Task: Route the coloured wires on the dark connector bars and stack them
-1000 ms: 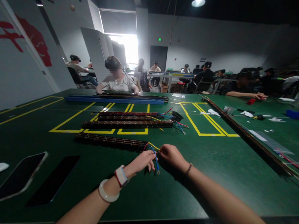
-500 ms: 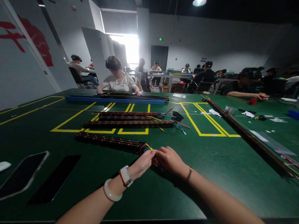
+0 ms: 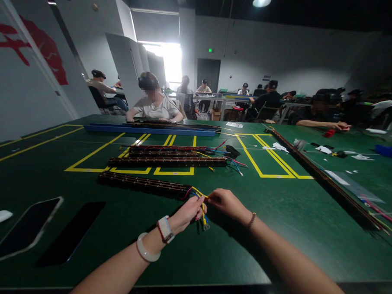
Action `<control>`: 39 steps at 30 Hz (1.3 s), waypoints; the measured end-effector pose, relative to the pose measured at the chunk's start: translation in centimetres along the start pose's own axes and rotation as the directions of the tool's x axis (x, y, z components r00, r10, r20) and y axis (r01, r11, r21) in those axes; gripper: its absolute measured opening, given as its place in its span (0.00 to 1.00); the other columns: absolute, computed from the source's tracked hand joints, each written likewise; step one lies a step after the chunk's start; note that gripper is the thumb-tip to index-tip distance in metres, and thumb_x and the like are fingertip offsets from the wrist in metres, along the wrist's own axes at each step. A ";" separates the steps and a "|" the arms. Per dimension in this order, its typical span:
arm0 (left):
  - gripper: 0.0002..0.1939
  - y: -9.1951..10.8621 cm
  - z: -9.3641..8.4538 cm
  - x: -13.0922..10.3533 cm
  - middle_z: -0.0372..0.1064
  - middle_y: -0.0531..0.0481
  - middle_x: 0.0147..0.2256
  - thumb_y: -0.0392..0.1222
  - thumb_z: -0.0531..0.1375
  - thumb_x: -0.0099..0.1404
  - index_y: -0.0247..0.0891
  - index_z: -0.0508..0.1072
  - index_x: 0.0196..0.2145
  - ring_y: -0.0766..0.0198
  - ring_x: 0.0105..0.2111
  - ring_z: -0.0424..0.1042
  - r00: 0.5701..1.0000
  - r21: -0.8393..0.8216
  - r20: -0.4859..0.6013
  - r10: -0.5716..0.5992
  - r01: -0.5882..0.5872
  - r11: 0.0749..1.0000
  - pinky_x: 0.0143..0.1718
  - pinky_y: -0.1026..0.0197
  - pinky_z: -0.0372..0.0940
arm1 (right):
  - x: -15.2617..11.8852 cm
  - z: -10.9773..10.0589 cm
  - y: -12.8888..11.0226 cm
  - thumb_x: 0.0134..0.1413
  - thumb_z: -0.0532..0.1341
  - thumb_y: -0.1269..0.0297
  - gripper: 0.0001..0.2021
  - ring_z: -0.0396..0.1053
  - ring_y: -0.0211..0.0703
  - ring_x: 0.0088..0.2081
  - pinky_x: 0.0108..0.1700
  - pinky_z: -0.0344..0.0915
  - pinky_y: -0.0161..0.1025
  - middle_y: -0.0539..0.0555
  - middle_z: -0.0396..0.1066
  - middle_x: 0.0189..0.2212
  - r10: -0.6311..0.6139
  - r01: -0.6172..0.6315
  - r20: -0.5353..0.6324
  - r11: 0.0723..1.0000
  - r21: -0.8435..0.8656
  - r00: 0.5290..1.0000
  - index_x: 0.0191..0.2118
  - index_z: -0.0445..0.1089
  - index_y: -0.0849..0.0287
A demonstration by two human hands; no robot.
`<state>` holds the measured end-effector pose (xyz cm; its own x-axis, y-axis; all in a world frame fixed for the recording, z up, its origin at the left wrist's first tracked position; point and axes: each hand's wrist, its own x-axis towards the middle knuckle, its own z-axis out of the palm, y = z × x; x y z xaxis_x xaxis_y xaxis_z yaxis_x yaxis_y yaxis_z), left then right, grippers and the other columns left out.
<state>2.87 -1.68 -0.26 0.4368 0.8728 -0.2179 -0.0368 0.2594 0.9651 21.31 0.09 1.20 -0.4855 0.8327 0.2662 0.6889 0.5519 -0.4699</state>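
Observation:
A dark bar with copper-coloured lines (image 3: 145, 184) lies on the green table, with yellow, blue and red wires (image 3: 204, 216) coming from its right end. My left hand (image 3: 190, 209) is closed round these wires, and their ring-shaped ends hang below its fingers. Just to the right, my right hand (image 3: 226, 202) pinches at a yellow wire, its fingertips close to my left fingers. What lies between the right fingertips is partly hidden.
Several similar bars (image 3: 169, 161) lie beyond, and a long bar (image 3: 324, 176) runs diagonally at the right. Two phones (image 3: 26, 228) rest at the left. A blue channel (image 3: 151, 130) lies before a person (image 3: 155, 104) across the green table (image 3: 276, 237).
My right hand has moved slightly right, apart from my left. The yellow and blue wire ends now show beneath my left hand.

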 end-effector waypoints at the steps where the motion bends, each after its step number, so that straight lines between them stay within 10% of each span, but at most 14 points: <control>1: 0.17 0.1 0.0 0.0 0.63 0.55 0.24 0.53 0.52 0.67 0.33 0.65 0.36 0.76 0.15 0.52 1.000 -0.007 -0.001 -0.009 0.009 1.000 0.19 0.67 0.44 | 0.1 0.1 0.4 0.57 0.61 0.67 0.05 0.70 0.38 0.33 0.35 0.62 0.32 0.52 0.74 0.30 0.014 -0.014 -0.010 1.000 -0.009 1.000 0.35 0.76 0.58; 11: 0.14 1.3 -0.2 -0.5 0.62 0.55 0.26 0.40 0.49 0.67 0.31 0.68 0.45 0.77 0.16 0.51 0.996 -0.009 0.054 -0.065 0.065 0.998 0.19 0.68 0.44 | 1.3 0.1 4.2 0.61 0.60 0.67 0.10 0.67 0.41 0.37 0.40 0.57 0.37 0.53 0.73 0.35 -0.086 0.044 -0.095 0.927 -0.373 0.992 0.45 0.76 0.51; 21: 0.13 1.1 -0.8 -0.2 0.65 0.53 0.27 0.44 0.53 0.67 0.32 0.69 0.41 0.77 0.17 0.55 0.992 -0.068 0.087 -0.090 0.096 0.993 0.19 0.69 0.47 | 1.4 0.9 4.4 0.59 0.61 0.66 0.11 0.66 0.44 0.43 0.49 0.57 0.42 0.56 0.72 0.40 -0.192 0.108 -0.187 0.918 -0.382 0.963 0.47 0.75 0.52; 31: 0.11 0.5 -0.7 0.4 0.66 0.52 0.25 0.44 0.51 0.70 0.33 0.67 0.41 0.74 0.18 0.61 0.989 -0.285 0.116 -0.097 0.126 0.950 0.20 0.70 0.52 | -0.1 0.4 0.8 0.64 0.55 0.67 0.12 0.66 0.43 0.42 0.50 0.60 0.43 0.56 0.73 0.42 -0.597 0.538 -0.040 0.747 -0.391 0.801 0.49 0.70 0.56; 39: 0.11 1.0 -0.5 0.3 0.65 0.52 0.25 0.41 0.51 0.70 0.33 0.69 0.42 0.74 0.18 0.61 0.989 -0.350 0.104 -0.110 0.140 0.926 0.20 0.69 0.54 | -0.1 0.6 0.9 0.65 0.54 0.70 0.12 0.67 0.42 0.46 0.50 0.62 0.42 0.55 0.73 0.45 -0.667 0.617 0.029 0.670 -0.414 0.744 0.50 0.70 0.55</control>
<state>2.51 -0.99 0.53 0.5290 0.7913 -0.3066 -0.2879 0.5072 0.8123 21.64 0.49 0.23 -0.8364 0.2499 0.4878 0.3848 0.9015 0.1980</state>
